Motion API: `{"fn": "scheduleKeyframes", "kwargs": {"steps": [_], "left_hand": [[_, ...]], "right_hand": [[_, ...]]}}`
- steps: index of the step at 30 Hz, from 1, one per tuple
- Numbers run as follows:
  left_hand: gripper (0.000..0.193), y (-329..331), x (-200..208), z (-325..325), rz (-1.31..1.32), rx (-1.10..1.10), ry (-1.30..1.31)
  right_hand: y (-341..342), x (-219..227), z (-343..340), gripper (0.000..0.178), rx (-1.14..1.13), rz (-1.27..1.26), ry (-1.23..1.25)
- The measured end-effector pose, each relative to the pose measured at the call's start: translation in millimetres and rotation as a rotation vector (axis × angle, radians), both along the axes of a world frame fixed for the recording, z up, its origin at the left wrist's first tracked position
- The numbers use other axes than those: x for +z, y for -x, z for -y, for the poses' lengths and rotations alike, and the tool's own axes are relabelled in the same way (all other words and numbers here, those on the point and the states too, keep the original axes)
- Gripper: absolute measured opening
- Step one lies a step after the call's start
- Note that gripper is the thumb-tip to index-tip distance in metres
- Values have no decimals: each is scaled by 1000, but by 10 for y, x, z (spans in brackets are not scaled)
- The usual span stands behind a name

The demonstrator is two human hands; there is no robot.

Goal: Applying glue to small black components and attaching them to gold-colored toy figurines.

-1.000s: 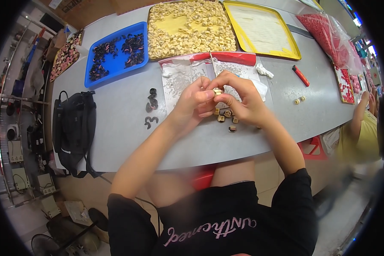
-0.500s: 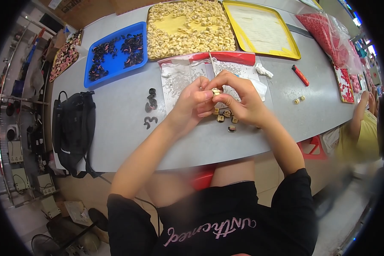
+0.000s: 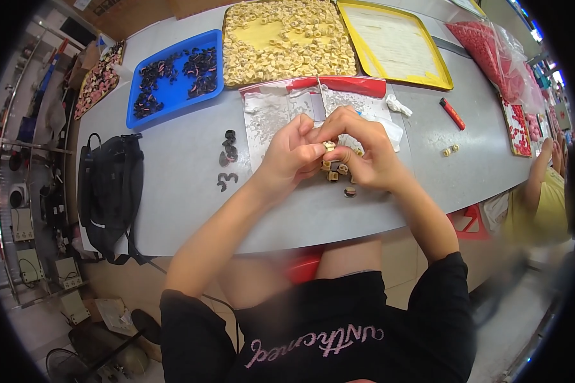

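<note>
A small cream-coloured piece [image 3: 329, 146] is pinched between the fingertips of my left hand [image 3: 292, 152] and my right hand [image 3: 369, 148], both closed on it. Its far side is hidden by my fingers. Under my hands lie several small cream-and-black pieces [image 3: 333, 175], partly covered by my fingers. One more such piece [image 3: 350, 191] sits nearer the table edge. To the left of my left forearm, black curved pieces [image 3: 229, 153] rest in a loose row. Behind my hands is a sheet of paper [image 3: 262, 118] strewn with grey specks, with a red strip along its far edge.
A blue tray [image 3: 131, 105] holds black curved pieces. A yellow tray [image 3: 262, 37] is covered with cream pieces; another yellow tray [image 3: 396, 38] stands beside it. A black bag [image 3: 112, 198] lies at left, a red lighter-like object [image 3: 452, 113] and crumpled tissue [image 3: 398, 105] at right. Another person sits far right.
My hands have shifted slightly toward me and turned a little, with the cream piece still between the fingertips. The things on the table look unmoved.
</note>
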State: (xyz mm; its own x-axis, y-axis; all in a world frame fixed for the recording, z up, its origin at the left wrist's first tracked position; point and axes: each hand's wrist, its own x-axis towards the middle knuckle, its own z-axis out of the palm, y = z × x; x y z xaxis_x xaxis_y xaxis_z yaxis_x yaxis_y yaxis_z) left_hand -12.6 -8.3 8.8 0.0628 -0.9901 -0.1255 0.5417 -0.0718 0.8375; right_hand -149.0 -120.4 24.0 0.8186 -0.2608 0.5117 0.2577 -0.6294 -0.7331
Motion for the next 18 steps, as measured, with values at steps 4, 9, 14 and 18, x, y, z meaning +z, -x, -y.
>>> {"fn": "scheduleKeyframes", "kwargs": {"steps": [4,9,14,18], "left_hand": [[41,-15,21,-1,-8,-5,-9],[34,-3,15,23,-81,55,4],[38,18,-47,83,59,292,163],[48,14,-41,75,639,585,388]], "right_hand": [[-16,-21,-17,19,-26,-30,-67],[-31,-19,-26,20,-45,-36,-183],[-79,-5,0,26,-63,105,-125],[-27,-4,27,25,-1,81,-496]]}}
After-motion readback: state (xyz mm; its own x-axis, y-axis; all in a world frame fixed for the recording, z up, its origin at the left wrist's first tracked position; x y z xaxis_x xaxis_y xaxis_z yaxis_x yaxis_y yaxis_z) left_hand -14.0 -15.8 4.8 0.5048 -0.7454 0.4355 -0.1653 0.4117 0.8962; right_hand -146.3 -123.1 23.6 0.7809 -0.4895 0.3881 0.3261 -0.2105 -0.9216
